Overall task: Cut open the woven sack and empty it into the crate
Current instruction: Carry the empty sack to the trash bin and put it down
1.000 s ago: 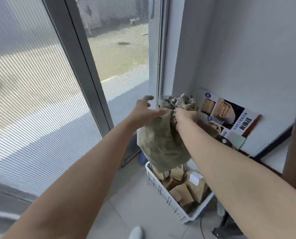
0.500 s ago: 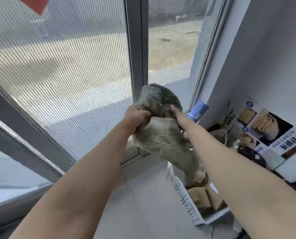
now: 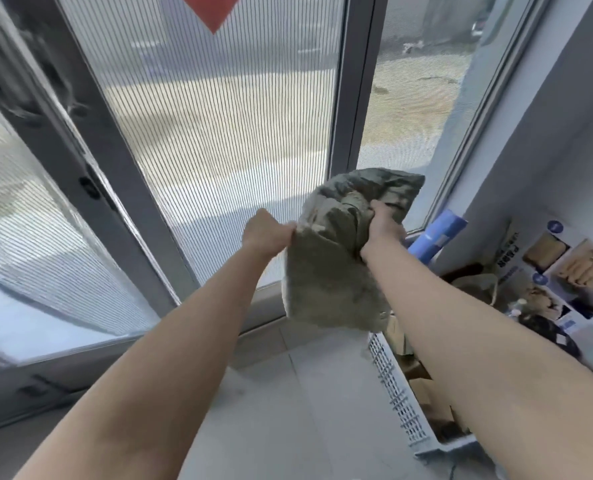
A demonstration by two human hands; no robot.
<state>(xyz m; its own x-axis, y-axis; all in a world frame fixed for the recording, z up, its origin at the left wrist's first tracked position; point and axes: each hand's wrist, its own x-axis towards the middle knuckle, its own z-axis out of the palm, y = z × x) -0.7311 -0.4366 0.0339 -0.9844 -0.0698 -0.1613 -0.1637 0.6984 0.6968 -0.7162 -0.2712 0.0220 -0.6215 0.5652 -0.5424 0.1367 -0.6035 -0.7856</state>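
The grey-green woven sack (image 3: 329, 271) hangs limp and crumpled in the air in front of the glass door. My left hand (image 3: 265, 233) grips its left edge. My right hand (image 3: 385, 223) clutches the bunched upper part. The sack's lower end dangles just above the near-left corner of the white slatted crate (image 3: 397, 407), which stands on the floor at the lower right. Brown paper packets (image 3: 423, 386) lie inside the crate, mostly hidden behind my right forearm.
Sliding glass doors with a grey frame (image 3: 348, 98) fill the left and centre. A blue roll (image 3: 437, 237) leans in the corner by the wall. A printed poster (image 3: 572, 268) and dark clutter lie along the right wall. Pale floor tiles (image 3: 288, 410) spread below.
My view has swung left and the crate has slid toward the right edge. Both hands have carried the sack to the right, and the left hand shifted from open on the sack to gripping its edge.
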